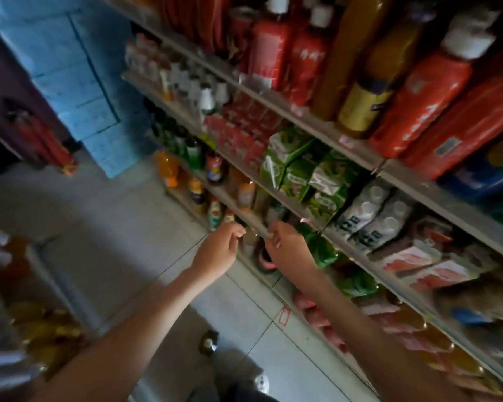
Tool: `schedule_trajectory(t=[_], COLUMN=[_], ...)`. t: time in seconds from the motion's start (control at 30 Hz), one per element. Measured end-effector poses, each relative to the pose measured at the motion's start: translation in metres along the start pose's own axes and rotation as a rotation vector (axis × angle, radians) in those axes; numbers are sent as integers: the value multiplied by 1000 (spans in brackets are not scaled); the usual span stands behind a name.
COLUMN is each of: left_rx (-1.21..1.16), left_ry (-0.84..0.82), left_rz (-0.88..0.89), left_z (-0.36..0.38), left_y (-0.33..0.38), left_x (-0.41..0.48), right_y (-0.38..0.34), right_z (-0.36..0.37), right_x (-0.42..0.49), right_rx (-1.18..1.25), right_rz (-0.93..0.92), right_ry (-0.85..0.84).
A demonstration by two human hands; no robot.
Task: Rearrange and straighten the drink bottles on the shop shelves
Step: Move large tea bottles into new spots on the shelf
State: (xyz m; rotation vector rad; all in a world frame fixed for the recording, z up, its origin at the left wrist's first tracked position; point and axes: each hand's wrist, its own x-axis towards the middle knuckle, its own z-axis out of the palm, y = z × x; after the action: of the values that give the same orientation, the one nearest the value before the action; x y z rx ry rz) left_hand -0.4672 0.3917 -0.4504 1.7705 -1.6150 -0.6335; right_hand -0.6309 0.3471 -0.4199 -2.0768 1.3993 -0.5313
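Drink bottles stand in rows on the shop shelves to my right. On a low shelf (256, 221) are an orange bottle (166, 169), a dark bottle with a colourful label (215, 169) and an orange-labelled bottle (246, 194). Smaller bottles (215, 216) stand one level lower. My left hand (221, 248) hovers just in front of these small bottles, fingers loosely curled, holding nothing. My right hand (285, 245) is against the shelf's front edge with bent fingertips on the strip; blur hides whether it grips anything. Green bottles (323, 250) lie behind my right wrist.
Large red bottles (269, 50) and amber bottles (357, 68) fill the top shelf. Green packs (296, 169) and white packs (372, 216) sit mid-shelf. One bottle (208, 342) stands on the tiled floor. A second rack with yellow bottles (41, 329) is on my left, and blue boxes (70, 68) are stacked beyond.
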Motion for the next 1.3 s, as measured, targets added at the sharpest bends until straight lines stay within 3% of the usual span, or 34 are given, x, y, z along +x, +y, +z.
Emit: schedule_trajectory(t=[0.3, 0.47, 0.6, 0.93, 1.17, 1.3], left_rx=[99, 99, 33, -80, -57, -142], left_ry=[171, 485, 625, 654, 581, 519], left_rz=[-153, -380, -553, -1048, -1157, -1183], left_z=[10, 21, 50, 189, 268, 295], left_y=[-102, -173, -236, -358, -428, -452], left_x=[-39, -40, -59, -175, -253, -268], right_y=[26, 67, 109, 206, 273, 299], right_z=[91, 163, 237, 448, 565, 597], right_x=[-7, 12, 27, -25, -89, -105], right_rx=[-94, -120, -242, -494, -755, -803], right_rz=[119, -78, -163, -311, -500, -593], right_ry=[-435, -572, -779, -1207, -1310, -1183])
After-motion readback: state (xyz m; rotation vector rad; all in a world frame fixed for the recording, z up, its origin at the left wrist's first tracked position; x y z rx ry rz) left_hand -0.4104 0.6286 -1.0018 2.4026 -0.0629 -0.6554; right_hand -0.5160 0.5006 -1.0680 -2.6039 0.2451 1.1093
